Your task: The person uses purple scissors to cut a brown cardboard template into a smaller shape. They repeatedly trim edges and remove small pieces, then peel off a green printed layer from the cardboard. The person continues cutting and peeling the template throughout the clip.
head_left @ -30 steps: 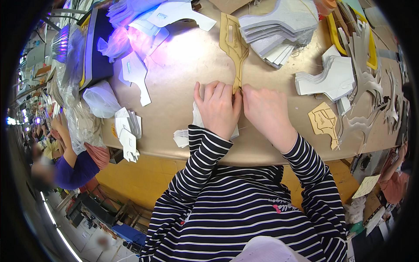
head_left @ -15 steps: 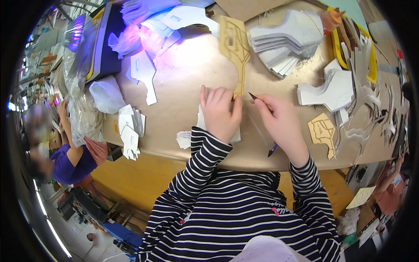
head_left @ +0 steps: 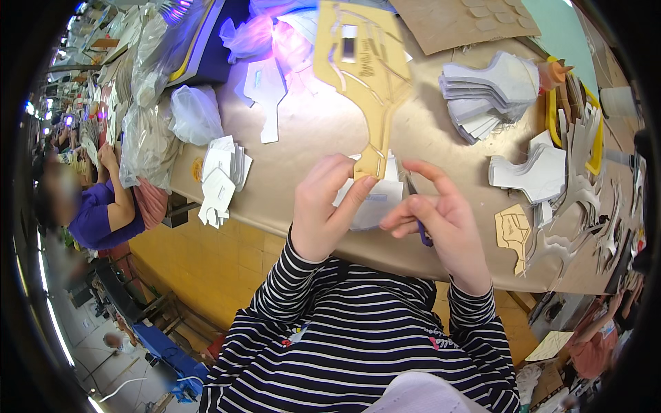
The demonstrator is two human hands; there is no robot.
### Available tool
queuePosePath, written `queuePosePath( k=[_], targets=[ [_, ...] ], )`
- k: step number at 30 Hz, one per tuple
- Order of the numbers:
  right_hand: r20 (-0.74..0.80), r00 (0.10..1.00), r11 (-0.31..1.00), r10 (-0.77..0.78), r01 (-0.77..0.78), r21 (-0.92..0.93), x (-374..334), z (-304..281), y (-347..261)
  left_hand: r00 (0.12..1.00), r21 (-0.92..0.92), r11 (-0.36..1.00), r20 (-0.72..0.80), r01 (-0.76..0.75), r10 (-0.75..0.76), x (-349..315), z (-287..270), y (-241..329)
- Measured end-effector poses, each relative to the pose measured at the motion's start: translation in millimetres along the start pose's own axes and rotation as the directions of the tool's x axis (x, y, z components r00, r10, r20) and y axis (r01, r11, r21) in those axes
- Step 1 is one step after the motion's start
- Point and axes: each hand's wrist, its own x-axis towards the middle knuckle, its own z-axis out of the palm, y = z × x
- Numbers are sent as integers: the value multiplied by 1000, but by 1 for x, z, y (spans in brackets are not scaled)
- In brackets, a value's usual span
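Observation:
My left hand [head_left: 322, 205] pinches the narrow end of a tan paddle-shaped template [head_left: 375, 103] between thumb and fingers. The template has cut slots and a small window, and its wide end points away from me, raised over the table. My right hand [head_left: 441, 224] is just right of that narrow end, index finger stretched out. A slim pen [head_left: 425, 234] with a purple part runs between its thumb and fingers, partly hidden. Beneath both hands lies a white cut piece [head_left: 379, 206], partly covered.
White pieces are stacked at back right [head_left: 492, 86], at right [head_left: 530, 172] and at left [head_left: 224, 175]. A smaller tan template [head_left: 513, 237] lies right. An orange-topped bottle [head_left: 553, 74] stands near a yellow-edged tray [head_left: 593, 131]. Another person [head_left: 107, 206] works at far left.
My left hand has lifted the template off the table and brought it nearer. My right hand has drawn back from it, its index finger now stretched out. The whole view has shifted.

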Motion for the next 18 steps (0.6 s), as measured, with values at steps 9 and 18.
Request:
queuePosePath(
  k=[9,18],
  targets=[
    [39,997,958,-73,81,-275,6,34,24,982,201,961,38,-188,185,-19,-22,5],
    [150,962,965,227,-201,-169,13,40,25,955,339,901,-22,-270,295,-32,-25,-7]
  ],
)
